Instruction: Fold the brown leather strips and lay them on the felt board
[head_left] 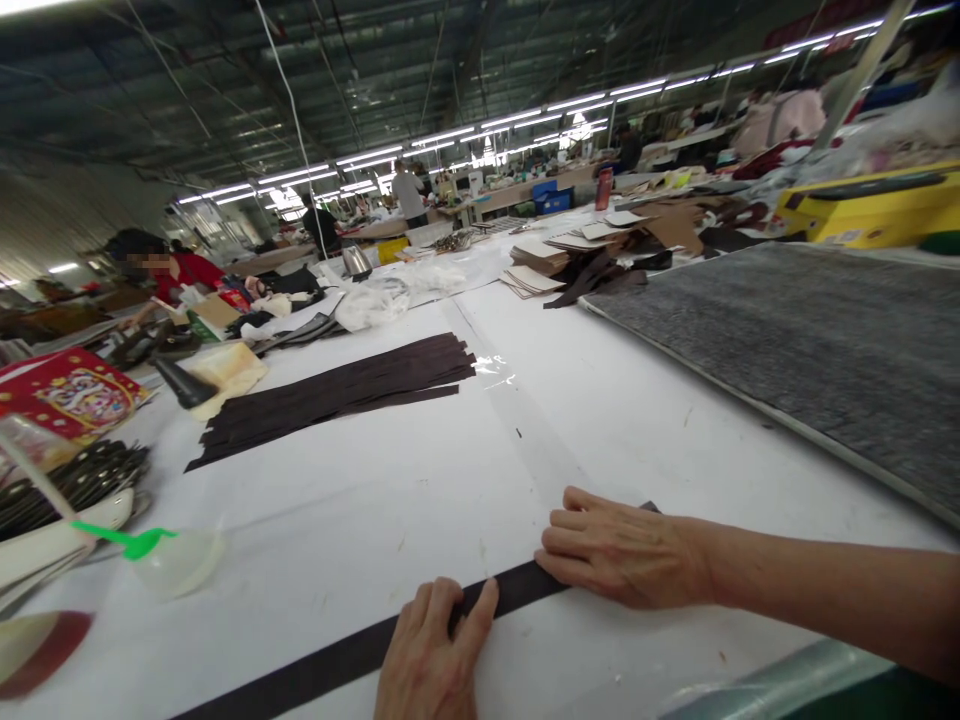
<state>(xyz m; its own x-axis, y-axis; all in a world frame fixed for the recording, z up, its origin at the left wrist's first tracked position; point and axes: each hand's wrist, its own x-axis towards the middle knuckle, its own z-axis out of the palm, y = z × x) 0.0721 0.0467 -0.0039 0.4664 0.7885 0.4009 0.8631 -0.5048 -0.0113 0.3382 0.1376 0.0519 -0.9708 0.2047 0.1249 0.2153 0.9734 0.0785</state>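
Observation:
A long dark brown strip [330,665], of leather or similar sheet material, lies slantwise across the near part of the white tabletop. My left hand [435,645] rests on its middle, with thumb and bent fingers closed at its edges. Further right, my right hand [626,550] has its curled fingers pressed together over the same strip, whose end [651,507] peeks out behind the knuckles. What lies under both palms is hidden. Beyond my hands, a bundle of similar dark strips [337,395] is laid side by side on the table.
At left are a bowl [176,565] with a green spatula [142,542], a red box [67,390] and dark straps [75,480]. A grey board [795,350] covers the right side. Card pieces [536,265] and a yellow box [870,210] stand behind. A person in red [187,275] works at far left.

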